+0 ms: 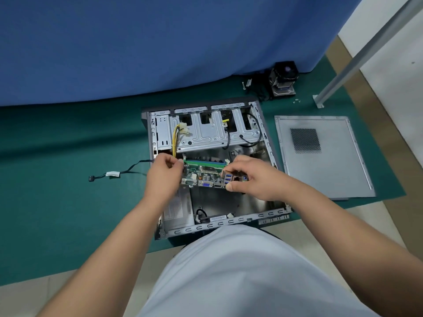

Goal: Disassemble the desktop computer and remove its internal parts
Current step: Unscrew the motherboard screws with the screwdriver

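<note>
Green motherboard (pixel 203 173) — both hands gripping

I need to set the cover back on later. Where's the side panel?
The side panel lies flat on the green mat, right of the open case.

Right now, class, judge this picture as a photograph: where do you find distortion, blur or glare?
Head view: wide-angle bending curves the blue curtain's lower edge and the green mat; the light shirt near the lens is soft; lighting is even, with mild sheen on the case floor; the motherboard stays fairly sharp.
</note>
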{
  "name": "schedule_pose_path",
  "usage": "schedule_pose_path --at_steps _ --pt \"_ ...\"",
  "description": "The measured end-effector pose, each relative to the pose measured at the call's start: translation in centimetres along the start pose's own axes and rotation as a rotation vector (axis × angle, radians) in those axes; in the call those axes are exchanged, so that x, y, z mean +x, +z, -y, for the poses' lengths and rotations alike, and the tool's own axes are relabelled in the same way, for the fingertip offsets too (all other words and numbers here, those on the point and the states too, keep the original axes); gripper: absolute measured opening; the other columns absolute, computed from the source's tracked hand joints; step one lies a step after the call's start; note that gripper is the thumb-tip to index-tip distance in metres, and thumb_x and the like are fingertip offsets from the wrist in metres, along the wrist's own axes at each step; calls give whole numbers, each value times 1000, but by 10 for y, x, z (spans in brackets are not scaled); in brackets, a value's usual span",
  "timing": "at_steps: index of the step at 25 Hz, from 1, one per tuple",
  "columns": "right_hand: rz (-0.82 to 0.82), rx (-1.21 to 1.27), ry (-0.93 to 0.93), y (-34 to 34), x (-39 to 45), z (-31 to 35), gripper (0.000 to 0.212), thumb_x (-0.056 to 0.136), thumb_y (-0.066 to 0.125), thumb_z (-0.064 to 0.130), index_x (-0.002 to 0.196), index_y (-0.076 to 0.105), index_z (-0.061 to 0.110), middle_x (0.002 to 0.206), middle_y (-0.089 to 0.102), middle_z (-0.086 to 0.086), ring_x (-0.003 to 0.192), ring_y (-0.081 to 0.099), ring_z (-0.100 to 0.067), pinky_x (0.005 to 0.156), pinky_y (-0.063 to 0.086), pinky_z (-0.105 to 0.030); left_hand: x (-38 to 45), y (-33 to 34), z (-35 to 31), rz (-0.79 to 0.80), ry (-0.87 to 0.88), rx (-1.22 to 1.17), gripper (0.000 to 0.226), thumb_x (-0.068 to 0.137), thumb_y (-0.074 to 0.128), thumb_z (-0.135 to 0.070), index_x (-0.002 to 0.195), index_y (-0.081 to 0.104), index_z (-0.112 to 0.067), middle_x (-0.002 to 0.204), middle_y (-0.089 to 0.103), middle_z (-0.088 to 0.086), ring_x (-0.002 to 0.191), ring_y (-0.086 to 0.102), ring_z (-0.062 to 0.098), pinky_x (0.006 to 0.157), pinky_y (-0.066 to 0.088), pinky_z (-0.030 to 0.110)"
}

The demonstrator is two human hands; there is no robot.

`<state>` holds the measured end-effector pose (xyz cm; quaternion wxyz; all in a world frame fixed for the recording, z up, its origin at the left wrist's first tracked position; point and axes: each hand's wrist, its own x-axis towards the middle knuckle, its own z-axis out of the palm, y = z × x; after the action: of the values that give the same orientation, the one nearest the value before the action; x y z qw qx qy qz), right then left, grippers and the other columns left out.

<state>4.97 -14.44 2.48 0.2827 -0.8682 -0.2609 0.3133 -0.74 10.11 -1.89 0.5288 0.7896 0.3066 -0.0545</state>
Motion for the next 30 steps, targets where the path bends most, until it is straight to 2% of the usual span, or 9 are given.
schedule_pose_path --at_steps 4,7,11,17,19,22,26,28,30 --pt "7 1 0 -6 -11 11 37 92 74 36 126 66 25 109 54 4 87 52 -5 82 41 -28 -5 -6 -7 149 -339 -322 23 94 75 -24 105 64 -7 101 72 8 74 69 22 69 60 36" --pt "-19 35 -20 -29 -25 18 26 91 75 37 115 70 31 106 58 9 95 57 -9 87 45 -27 -17 -11 -24 251 -477 -591 26 92 76 -15 110 67 2 91 78 16 69 76 20 59 62 26" --pt "0 148 -48 -51 -38 27 22 89 79 30 110 75 32 100 65 19 92 60 1 84 43 -13 -33 -16 -40 477 -579 -929 37 95 68 -12 122 55 9 109 71 35 98 75 42 65 64 40" --pt "-4 326 -139 -70 -59 44 25 81 85 39 104 77 32 103 75 4 96 69 -26 92 53 -39 -51 -28 -61 572 -490 -1045 52 82 67 -2 129 50 14 117 65 40 101 73 46 69 64 41" --pt "17 316 -169 -74 -65 45 32 75 85 49 102 77 35 100 75 1 88 68 -25 83 55 -37 -55 -33 -68 557 -465 -1036 51 75 68 0 123 53 11 111 68 38 91 76 42 66 65 39" --pt "19 361 -152 -80 -72 39 42 72 85 56 107 78 34 101 76 5 85 69 -8 78 53 -20 -57 -34 -79 511 -402 -966 39 78 65 0 116 58 7 102 73 28 79 77 33 65 65 40" --pt "-291 504 -50 -89 -68 6 22 89 74 46 107 77 33 105 78 6 99 72 -8 84 54 -23 -51 -31 -90 463 -296 -878 15 86 61 1 101 58 -3 83 73 17 67 74 27 59 64 42" --pt "-489 415 117 -93 -59 -17 31 87 76 50 113 73 32 110 75 12 104 70 -9 88 52 -26 -45 -27 -98 479 -228 -850 25 76 69 0 97 57 -7 83 70 12 71 72 26 76 64 53" --pt "-440 328 267 -95 -50 -32 72 76 73 72 133 62 30 127 66 15 114 64 -10 99 50 -33 -38 -21 -109 490 -164 -816 36 68 73 -3 99 55 -9 92 63 14 83 65 28 97 53 56"
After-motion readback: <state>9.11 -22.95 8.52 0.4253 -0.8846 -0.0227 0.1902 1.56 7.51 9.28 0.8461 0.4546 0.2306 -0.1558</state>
